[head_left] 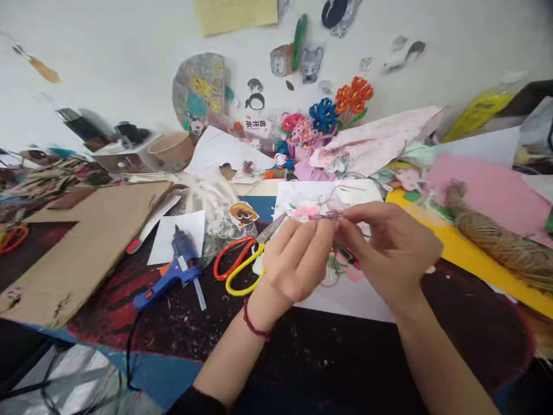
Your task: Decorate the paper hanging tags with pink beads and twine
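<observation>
My left hand (296, 259), a dark red bracelet at its wrist, is closed with its fingers curled. My right hand (391, 253) pinches with thumb and forefinger close to the left fingertips. Between them shows a tangle of thin dark strands (329, 215); whether it is thread or wire I cannot make out. Both hands are over white paper (345, 300) with pink and green scraps. Scissors (235, 268) with one red and one yellow handle lie left of my left hand, their blades partly behind it.
A blue glue gun (184, 262) lies on the left, its cord running over the front edge. Beyond it is a cut cardboard sheet (99, 230). Brown twine (496, 230) rests on yellow card at right. Pipe-cleaner-like flowers (324, 115) and crumpled paper (375, 141) stand along the wall.
</observation>
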A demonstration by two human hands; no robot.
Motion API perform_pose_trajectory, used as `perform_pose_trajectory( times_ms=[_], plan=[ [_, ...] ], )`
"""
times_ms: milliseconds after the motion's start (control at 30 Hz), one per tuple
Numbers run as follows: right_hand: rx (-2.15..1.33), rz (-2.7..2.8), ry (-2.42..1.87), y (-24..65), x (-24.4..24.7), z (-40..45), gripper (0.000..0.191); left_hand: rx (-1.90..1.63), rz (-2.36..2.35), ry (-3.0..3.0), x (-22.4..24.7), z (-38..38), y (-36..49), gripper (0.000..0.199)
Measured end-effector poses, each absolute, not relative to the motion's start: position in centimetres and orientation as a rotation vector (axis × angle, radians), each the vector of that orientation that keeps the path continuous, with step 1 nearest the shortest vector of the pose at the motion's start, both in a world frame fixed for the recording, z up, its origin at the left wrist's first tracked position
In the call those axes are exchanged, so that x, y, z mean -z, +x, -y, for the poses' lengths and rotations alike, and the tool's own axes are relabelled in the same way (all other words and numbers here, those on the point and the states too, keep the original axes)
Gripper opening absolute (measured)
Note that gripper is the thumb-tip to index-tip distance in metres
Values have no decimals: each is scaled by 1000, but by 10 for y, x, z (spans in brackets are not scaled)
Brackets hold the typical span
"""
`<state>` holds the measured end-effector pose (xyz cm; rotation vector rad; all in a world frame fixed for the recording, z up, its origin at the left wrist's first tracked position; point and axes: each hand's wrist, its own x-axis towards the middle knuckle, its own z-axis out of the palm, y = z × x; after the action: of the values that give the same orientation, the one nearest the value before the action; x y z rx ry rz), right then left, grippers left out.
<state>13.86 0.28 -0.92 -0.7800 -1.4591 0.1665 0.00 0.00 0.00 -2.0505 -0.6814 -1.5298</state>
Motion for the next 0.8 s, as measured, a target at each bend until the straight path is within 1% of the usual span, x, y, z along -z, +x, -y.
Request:
perform_pose_trajectory(
  times_ms=[300,533,700,800],
  plan=[
    [-181,1487,-803,139,9,-4,19,1753,831,-2085,3,-1,0,7],
    [-10,1583,-756,140,6,-4,22,1595,732,-2058,2,1,0,10],
    [-66,1552,-746,138,8,-3,20,1424,715,-1989,4,2,-1,9],
    [-105,1535,-762,138,9,-4,18,1465,712,-2004,3,2,0,8]
  ],
)
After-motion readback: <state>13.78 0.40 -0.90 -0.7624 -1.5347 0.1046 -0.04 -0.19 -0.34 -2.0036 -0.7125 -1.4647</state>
